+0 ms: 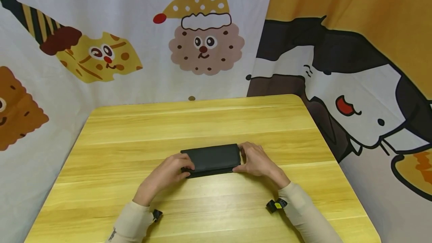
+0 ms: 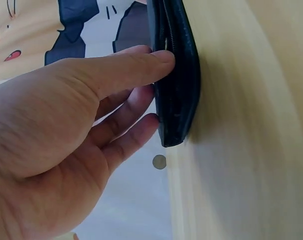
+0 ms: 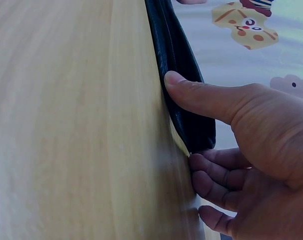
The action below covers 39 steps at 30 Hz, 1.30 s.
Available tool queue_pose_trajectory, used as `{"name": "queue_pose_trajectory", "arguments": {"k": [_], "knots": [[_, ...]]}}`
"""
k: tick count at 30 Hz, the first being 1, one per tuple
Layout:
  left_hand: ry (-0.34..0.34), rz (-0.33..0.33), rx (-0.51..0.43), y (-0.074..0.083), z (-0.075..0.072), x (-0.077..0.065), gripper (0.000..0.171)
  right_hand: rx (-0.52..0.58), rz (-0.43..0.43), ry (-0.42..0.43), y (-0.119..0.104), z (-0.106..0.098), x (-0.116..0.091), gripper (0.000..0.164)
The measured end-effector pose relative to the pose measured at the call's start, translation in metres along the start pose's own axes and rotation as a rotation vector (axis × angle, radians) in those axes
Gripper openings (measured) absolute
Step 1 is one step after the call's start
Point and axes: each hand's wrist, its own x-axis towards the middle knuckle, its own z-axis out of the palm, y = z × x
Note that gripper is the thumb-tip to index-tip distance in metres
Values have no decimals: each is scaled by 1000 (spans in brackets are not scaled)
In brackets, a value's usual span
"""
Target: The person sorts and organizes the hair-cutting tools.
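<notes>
A long black wallet (image 1: 212,158) lies flat on the wooden table, its long side running left to right. My left hand (image 1: 170,170) grips its left end, fingers over the top and the thumb on the near edge. A zipper (image 2: 170,37) shows along that edge in the left wrist view, right by the thumb. At the right end, my right hand (image 1: 254,159) holds the wallet between the thumb at the near corner and fingers round the far corner. Seen from the right wrist, the thumb (image 3: 191,92) presses the wallet's side (image 3: 199,127) close over the tabletop.
The light wooden table (image 1: 141,130) has rounded far corners. Behind it hangs a pale curtain (image 1: 118,6) with cartoon cookies, and a yellow one with a cartoon animal covers the right side. Small black devices (image 1: 275,205) are strapped at both wrists.
</notes>
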Motion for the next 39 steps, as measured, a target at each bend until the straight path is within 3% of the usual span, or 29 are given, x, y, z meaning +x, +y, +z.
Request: {"name": "queue_pose_trajectory", "arguments": {"k": [5, 10, 14, 18, 27, 32, 39], "knots": [[22, -63, 17, 3, -1, 3, 23, 6, 7, -4, 0, 0, 0, 84], [82, -131, 77, 3, 1, 11, 55, 9, 9, -4, 0, 1, 0, 84], [36, -174, 90, -1, 3, 17, 87, 9, 9, -4, -1, 1, 0, 84], [-40, -218, 73, -4, 5, 19, 102, 6, 11, -7, -1, 1, 0, 85], [-124, -329, -17, -8, 7, 24, 108, -7, 4, 2, -1, 1, -1, 83], [-126, -339, -23, -9, 7, 23, 106, 5, -7, -18, 1, -3, -1, 81], [-105, -314, -3, -9, 8, 23, 103, 60, -53, -61, 3, -17, -1, 53]]}}
